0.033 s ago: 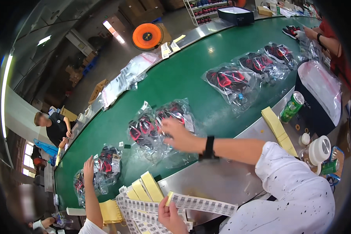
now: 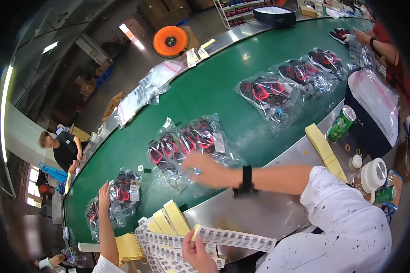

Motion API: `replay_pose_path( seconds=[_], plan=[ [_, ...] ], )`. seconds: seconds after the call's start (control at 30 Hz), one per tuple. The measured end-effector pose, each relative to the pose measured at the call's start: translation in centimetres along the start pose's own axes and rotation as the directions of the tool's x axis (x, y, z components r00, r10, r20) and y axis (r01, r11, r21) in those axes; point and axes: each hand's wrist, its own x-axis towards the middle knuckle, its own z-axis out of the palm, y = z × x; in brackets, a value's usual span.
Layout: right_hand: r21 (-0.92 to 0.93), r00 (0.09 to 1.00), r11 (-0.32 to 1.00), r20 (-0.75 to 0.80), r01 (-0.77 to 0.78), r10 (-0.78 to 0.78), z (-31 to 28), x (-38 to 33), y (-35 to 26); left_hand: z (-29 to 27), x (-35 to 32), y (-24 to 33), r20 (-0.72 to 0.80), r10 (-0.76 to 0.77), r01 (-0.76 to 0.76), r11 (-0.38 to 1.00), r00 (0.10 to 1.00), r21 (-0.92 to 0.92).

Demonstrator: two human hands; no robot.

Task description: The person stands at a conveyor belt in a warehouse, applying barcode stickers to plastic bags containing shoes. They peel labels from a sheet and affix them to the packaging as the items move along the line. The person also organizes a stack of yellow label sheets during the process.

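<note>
My left hand [image 2: 198, 255] pinches one end of a white strip of barcode labels [image 2: 237, 238] with a yellow tip. That strip stretches right, toward my white speckled sleeve. My right hand [image 2: 208, 171], with a black band at the wrist, reaches over the green table. It is at the near side of a clear bag of black and red shoes [image 2: 197, 137]; its fingers are blurred, and whether they grip the plastic I cannot tell. A small blue spot shows beside the fingers. Left of that lies another bagged pair of shoes [image 2: 163, 152].
More label strips [image 2: 168, 241] and yellow backing cards [image 2: 176, 217] lie near me. A co-worker's hand [image 2: 104, 198] touches bagged shoes [image 2: 126, 186] at left. Farther right are bagged shoes [image 2: 264, 93], a green can [image 2: 340, 123] and a dark box [image 2: 366, 123].
My right hand has drawn slightly nearer to me, its fingers less spread out. My left hand has shifted a little left with the label strip.
</note>
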Motion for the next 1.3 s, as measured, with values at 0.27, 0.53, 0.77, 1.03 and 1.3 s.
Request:
replay_pose_path(
  seconds=[0.27, 0.53, 0.77, 1.03, 1.3],
  plan=[
    [0.439, 0.871, 0.871, 0.491, -0.223, -0.025, 0.3, -5.3, -6.6, -0.4, 0.9, 0.5, 0.084, -0.002, -0.012, 0.986, 0.996, 0.165],
    [0.068, 0.903, 0.933, 0.233, 0.354, -0.36, 0.5, -6.5, -6.0, 2.0, 0.8, 2.0, 0.16, -0.049, 0.023, 0.988, 0.986, 0.156],
    [0.352, 0.992, 0.935, 0.102, 0.04, -0.081, -3.8, -3.4, -5.9, 3.0, 1.1, -1.1, 0.194, -0.039, 0.033, 0.999, 0.98, 0.038],
    [0.736, 0.629, 0.501, -0.133, -0.455, 0.766, -12.9, 6.6, 17.5, 5.7, -1.7, -4.8, 0.225, -0.099, 0.064, 0.986, 0.969, 0.155],
    [0.588, 0.572, 0.436, 0.055, -0.681, 0.818, -10.6, 8.9, 24.6, 6.3, -2.3, -7.3, 0.097, -0.069, 0.059, 0.993, 0.993, 0.104]
  ],
)
